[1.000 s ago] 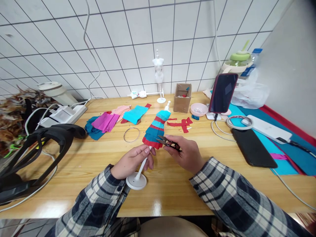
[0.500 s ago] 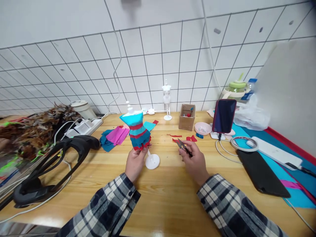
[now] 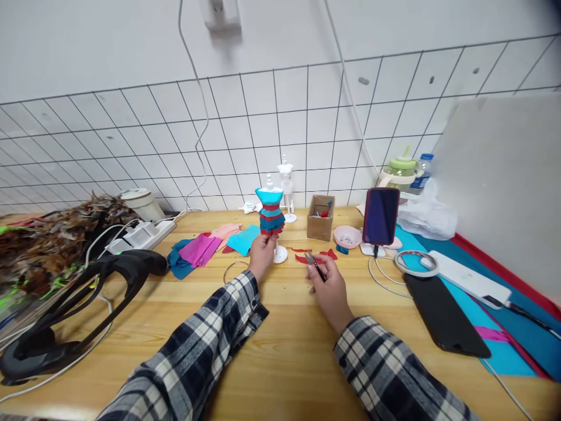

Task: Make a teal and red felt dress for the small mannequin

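My left hand [image 3: 263, 252] is closed on the lower part of a small white dress form [image 3: 269, 181], which stands upright on its round base at arm's length. A blue, teal and red layered paper dress [image 3: 271, 211] wraps the form. My right hand [image 3: 329, 286] grips a pair of small thread snips [image 3: 316, 268], blades pointing up and left. Just beyond the blades lie red scraps [image 3: 302, 257]. A second, bare white dress form [image 3: 286, 175] stands behind the dressed one.
A small cardboard box [image 3: 320, 225] and a pink bowl of beads [image 3: 347, 238] stand at the back. On the right are an upright phone [image 3: 380, 216], a black phone-like slab [image 3: 445, 316] and a white power strip [image 3: 471, 278]. Coloured sheets [image 3: 199, 250] and a black headset frame [image 3: 127, 292] lie left.
My left hand has carried the dressed form away from me and to the right, setting it upright near the bare form. My right hand keeps the snips. The view has shifted slightly.
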Demonstrator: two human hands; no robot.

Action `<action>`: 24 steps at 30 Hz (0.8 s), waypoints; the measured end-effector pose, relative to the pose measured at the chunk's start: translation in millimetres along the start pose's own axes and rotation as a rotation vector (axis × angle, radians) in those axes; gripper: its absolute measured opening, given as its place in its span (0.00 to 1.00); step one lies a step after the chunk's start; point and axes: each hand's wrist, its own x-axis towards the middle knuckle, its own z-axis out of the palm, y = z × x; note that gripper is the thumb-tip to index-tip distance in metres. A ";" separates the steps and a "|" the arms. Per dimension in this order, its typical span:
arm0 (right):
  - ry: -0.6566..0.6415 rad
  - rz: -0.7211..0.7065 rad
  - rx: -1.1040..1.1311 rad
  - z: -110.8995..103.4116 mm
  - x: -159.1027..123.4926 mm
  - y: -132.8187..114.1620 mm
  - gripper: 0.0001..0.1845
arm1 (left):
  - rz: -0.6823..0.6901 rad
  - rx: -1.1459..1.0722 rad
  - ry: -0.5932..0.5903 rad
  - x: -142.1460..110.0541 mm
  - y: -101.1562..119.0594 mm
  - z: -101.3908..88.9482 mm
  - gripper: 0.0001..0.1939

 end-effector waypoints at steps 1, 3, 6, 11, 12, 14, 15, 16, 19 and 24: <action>-0.021 -0.003 -0.005 2.4 -1.5 -0.6 0.21 | 0.000 0.008 -0.002 2.4 -4.6 1.8 0.19; -0.071 -0.029 -0.033 7.6 -4.6 -1.2 0.19 | -0.004 0.019 -0.008 6.7 -12.0 4.1 0.20; -0.124 -0.060 -0.070 13.7 -7.3 -0.1 0.16 | -0.007 0.028 -0.020 11.8 -18.0 5.9 0.21; -0.133 -0.051 -0.068 16.3 -6.2 2.2 0.14 | 0.000 0.032 -0.034 15.2 -21.7 7.1 0.21; -0.138 -0.049 -0.069 16.3 -6.0 1.7 0.14 | 0.004 0.029 -0.035 15.0 -22.3 7.4 0.21; -0.148 -0.049 -0.080 16.4 -6.3 0.0 0.13 | 0.012 0.025 -0.039 14.3 -23.4 7.8 0.20; -0.150 -0.052 -0.089 16.7 -6.6 -0.9 0.13 | 0.014 0.025 -0.042 13.9 -23.7 7.8 0.20; -0.152 -0.056 -0.098 17.1 -7.0 -1.7 0.13 | 0.014 0.027 -0.045 13.6 -23.9 7.6 0.20; -0.162 -0.062 -0.113 18.4 -8.2 -2.7 0.12 | 0.007 0.034 -0.050 12.2 -23.1 6.5 0.20; -0.195 -0.022 -0.091 17.6 -9.3 -2.6 0.13 | -0.024 0.016 -0.092 7.9 -20.5 5.1 0.20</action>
